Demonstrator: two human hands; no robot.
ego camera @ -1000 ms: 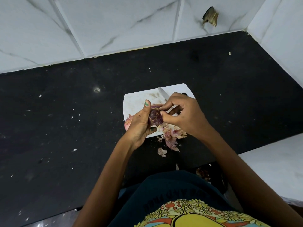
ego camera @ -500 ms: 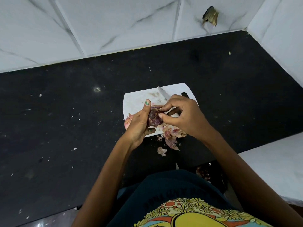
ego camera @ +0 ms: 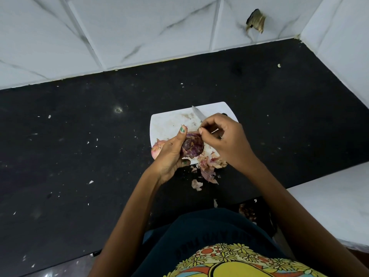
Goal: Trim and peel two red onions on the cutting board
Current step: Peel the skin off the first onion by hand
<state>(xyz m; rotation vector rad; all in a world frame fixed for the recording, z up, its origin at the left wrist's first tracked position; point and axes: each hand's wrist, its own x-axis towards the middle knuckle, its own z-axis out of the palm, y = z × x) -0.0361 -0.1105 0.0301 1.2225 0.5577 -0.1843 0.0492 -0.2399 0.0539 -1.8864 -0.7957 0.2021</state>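
Peeling with the knife [ego camera: 197, 113] tucked in the same fist is my main worry: my right hand [ego camera: 223, 140] has its fingers curled round the handle while thumb and forefinger pinch a strip of skin at the top of the red onion [ego camera: 192, 146], and the blade juts out past my knuckles over the cutting board [ego camera: 169, 124]. If the skin tears free all at once, I reckon that hand would jerk and the blade could swing toward my left thumb, which stands upright right beside it. The onion may also be slippery where it is bared, so a hard tug could pop it out of my left hand [ego camera: 169, 154] onto the dark table [ego camera: 79, 156].

My left grip is closed round the onion from the left and below, thumb up along its side, holding it just above the near edge of the board. My right wrist is bent down, forearm coming in from the lower right. The second onion [ego camera: 156, 149] lies at the board's left edge, mostly hidden behind my left hand. Loose peelings [ego camera: 209, 164] lie at the board's near edge and spill onto the table.
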